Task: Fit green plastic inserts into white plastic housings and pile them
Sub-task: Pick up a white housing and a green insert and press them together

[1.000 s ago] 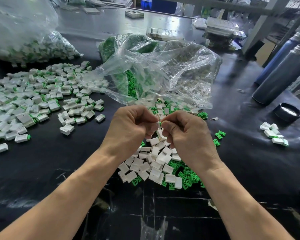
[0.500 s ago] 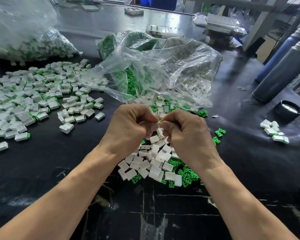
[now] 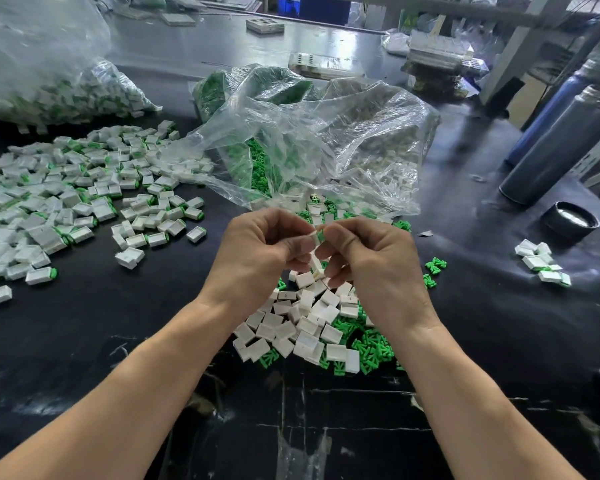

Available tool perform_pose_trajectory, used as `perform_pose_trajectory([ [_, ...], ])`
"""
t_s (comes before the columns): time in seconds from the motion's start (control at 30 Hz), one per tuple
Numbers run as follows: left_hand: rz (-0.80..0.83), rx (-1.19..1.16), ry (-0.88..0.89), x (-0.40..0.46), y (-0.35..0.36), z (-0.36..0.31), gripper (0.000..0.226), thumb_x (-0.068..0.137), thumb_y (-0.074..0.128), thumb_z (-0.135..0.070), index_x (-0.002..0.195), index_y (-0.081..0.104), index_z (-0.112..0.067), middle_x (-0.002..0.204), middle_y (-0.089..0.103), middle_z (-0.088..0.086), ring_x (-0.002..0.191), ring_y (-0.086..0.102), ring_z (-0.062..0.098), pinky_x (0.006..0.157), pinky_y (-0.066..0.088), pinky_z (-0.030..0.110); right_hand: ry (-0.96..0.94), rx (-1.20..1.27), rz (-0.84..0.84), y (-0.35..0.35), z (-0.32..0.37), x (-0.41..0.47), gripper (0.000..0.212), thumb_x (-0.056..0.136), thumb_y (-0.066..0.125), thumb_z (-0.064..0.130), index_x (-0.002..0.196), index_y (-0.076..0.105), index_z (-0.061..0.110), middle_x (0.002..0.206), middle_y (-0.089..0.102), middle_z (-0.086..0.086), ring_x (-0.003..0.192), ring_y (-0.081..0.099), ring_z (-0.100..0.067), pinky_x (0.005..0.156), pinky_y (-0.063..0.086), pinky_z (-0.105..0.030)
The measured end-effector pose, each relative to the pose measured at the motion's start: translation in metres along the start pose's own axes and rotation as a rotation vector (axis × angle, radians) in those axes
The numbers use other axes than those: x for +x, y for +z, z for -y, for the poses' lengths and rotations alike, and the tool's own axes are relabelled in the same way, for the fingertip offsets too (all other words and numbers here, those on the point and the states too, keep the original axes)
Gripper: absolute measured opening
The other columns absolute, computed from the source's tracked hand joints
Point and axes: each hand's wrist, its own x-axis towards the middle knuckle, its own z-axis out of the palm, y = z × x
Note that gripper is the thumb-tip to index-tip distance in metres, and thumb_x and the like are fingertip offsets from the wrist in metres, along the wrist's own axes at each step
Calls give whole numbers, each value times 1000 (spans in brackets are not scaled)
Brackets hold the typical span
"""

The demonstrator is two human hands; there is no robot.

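left hand (image 3: 257, 251) pinches a white housing (image 3: 313, 237) – right hand (image 3: 371, 254) pinches the green insert (image 3: 321, 234), touching its right end.

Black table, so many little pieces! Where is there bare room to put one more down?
Bare patches on the black table: near the left forearm, between the big finished pile and the loose white and green heap; also right of that heap, before the small cluster. It is crowded under both hands and by the plastic bags.

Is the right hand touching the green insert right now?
Touching. The head view shows the right hand pinching the green insert at its fingertips.
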Motion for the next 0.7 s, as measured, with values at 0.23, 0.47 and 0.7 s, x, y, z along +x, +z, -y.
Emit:
perform_pose_trajectory([
  [0.23,16,49,29,0,3,3,11,85,80,-16,86,74,-26,89,75,2,84,69,19,84,57,28,171,43,47,2,5,-2,67,107,37,58,88,72,5,74,74,-11,52,54,-19,41,37,-27],
  [0.47,120,-7,-9,-4,9,2,8,92,73,-9,100,71,-8,91,75,10,86,69,17,92,57,35,188,-35,29,13,4,-5,75,106,30,65,56,66,22,53,55,0,42,45,-7,38,34,-17],
  [0.7,135,-45,-4,-5,11,4,5,94,70,-7,99,70,-7,90,75,7,87,71,21,93,58,39,139,-72,29,17,1,-1,77,109,24,55,47,64,32,44,54,12,38,48,2,39,34,-10],
])
